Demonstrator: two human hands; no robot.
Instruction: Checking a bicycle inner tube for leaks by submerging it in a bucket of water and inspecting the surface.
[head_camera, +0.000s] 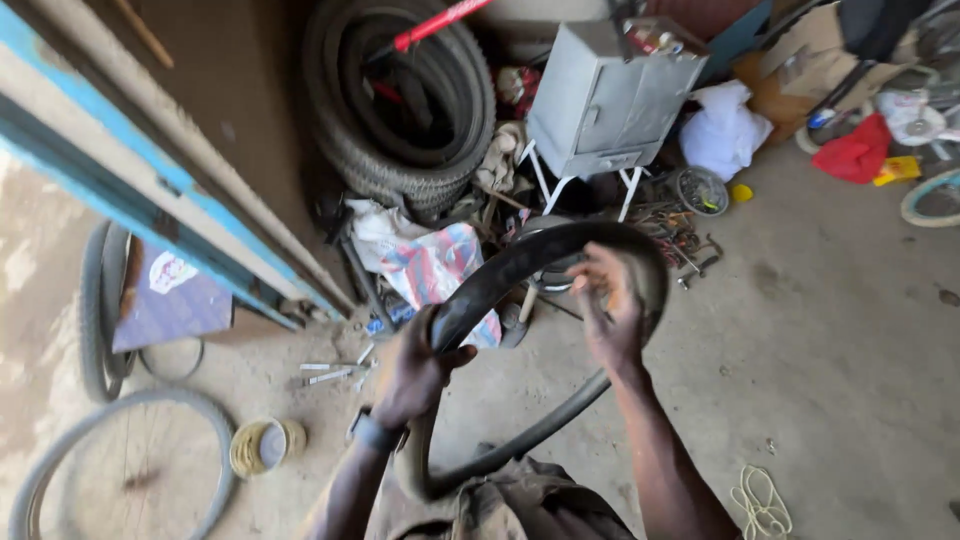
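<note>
Apparently inspecting it, the left hand clenches the black bicycle inner tube held over the lap, the right hand pinching its upper arc; feeding it round needs alternating grips.

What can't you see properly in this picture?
Head view, all of it:
- Black rubber inner tube: its lowest loop is hidden behind the person's lap.
- Right hand: blurred, so its fingertip grip is unclear.
- Left hand: its palm side is hidden against the tube.
- Grey spoked bicycle wheel: cut off by the bottom-left edge.
- Small tools on the concrete floor: too small.
</note>
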